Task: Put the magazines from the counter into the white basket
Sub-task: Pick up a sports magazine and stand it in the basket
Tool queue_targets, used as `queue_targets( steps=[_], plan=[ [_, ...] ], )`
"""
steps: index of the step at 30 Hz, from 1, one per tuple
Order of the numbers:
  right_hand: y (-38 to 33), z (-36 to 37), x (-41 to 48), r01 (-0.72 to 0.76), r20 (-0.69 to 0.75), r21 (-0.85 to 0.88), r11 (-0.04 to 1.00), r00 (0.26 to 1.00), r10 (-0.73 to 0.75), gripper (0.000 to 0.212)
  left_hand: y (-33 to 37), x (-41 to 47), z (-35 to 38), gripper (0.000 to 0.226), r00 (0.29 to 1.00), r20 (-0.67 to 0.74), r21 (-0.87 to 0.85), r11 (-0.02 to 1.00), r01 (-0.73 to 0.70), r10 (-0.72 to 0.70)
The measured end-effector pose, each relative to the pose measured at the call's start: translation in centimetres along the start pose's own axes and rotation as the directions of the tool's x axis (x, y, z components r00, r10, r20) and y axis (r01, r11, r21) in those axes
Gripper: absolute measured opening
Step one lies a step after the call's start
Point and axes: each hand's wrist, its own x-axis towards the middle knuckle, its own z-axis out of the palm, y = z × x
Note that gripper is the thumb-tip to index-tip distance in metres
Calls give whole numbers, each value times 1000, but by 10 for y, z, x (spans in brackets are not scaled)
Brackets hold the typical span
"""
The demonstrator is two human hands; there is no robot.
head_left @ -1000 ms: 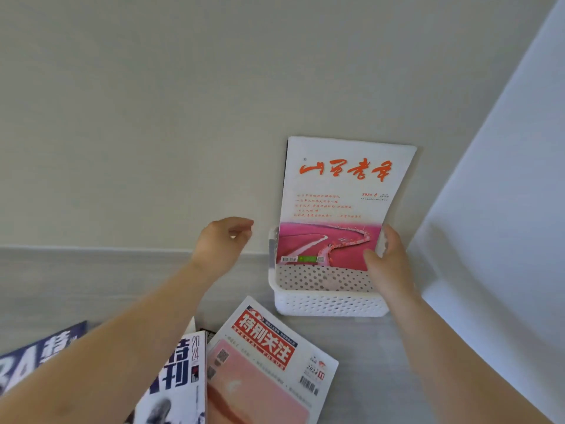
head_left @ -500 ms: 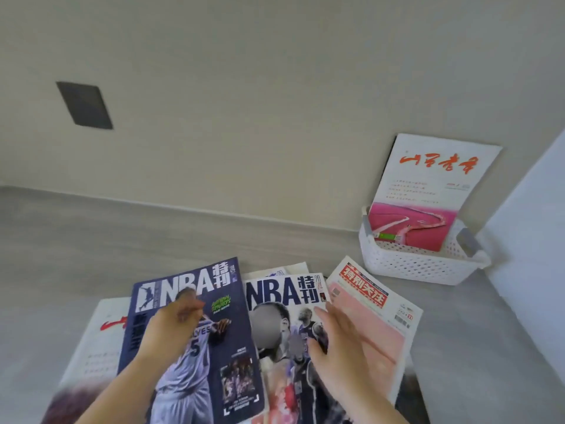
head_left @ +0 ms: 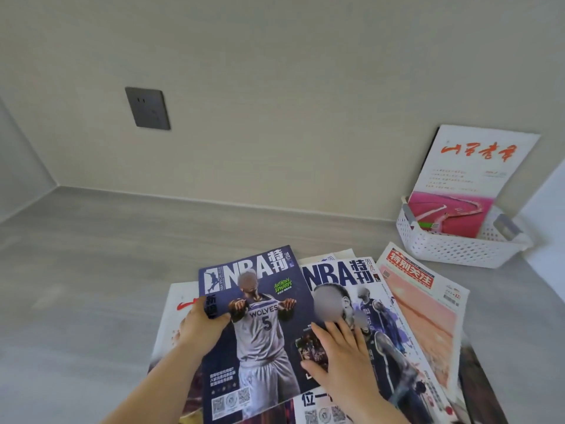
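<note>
Several magazines lie fanned on the grey counter [head_left: 91, 270]. On top is a dark blue NBA magazine [head_left: 260, 332]; my left hand [head_left: 201, 325] grips its left edge, thumb on the cover. My right hand [head_left: 339, 353] lies flat with fingers spread across its right edge and the white NBA magazine [head_left: 376, 304] beside it. A pink magazine with a red title block [head_left: 428, 310] lies further right. A white magazine [head_left: 172, 313] shows underneath on the left. The white basket [head_left: 452, 249] stands at the back right corner, with a white and pink magazine [head_left: 470, 179] upright in it, leaning on the wall.
A dark wall socket [head_left: 147, 108] sits on the beige back wall. A white panel [head_left: 550, 215] rises just right of the basket. The counter meets a side wall at far left [head_left: 18, 179].
My hands have left the basket, where the pink magazine now stands, and come down onto the pile. My left hand has taken the blue NBA magazine's edge; it now overlaps the white one.
</note>
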Motion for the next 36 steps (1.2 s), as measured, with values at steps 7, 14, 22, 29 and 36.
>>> queue_targets(
  steps=[7, 14, 22, 29, 36],
  plan=[
    [-1, 0, -1, -20, -17, 22, 1000, 1000, 20, 60, 3, 30, -26, 49, 971, 131, -512, 826, 237, -198],
    [-1, -3, -1, -28, -26, 111, 993, 999, 31, 61, 33, 30, -31, 17, 974, 223, -286, 957, 41, 25],
    [-7, -58, 17, -191, 36, 707, 681, 971, 236, 40, 86, -7, -50, 30, 855, 175, -306, 852, -425, 489],
    [45, -121, 26, -113, -18, 871, 478, 965, 261, 18, 152, -37, -34, 36, 762, 107, -347, 743, -573, 638],
    [129, -187, 24, -44, -140, 827, 561, 950, 280, 23, 229, -42, 22, 24, 751, 14, -305, 718, -625, 660]
  ],
)
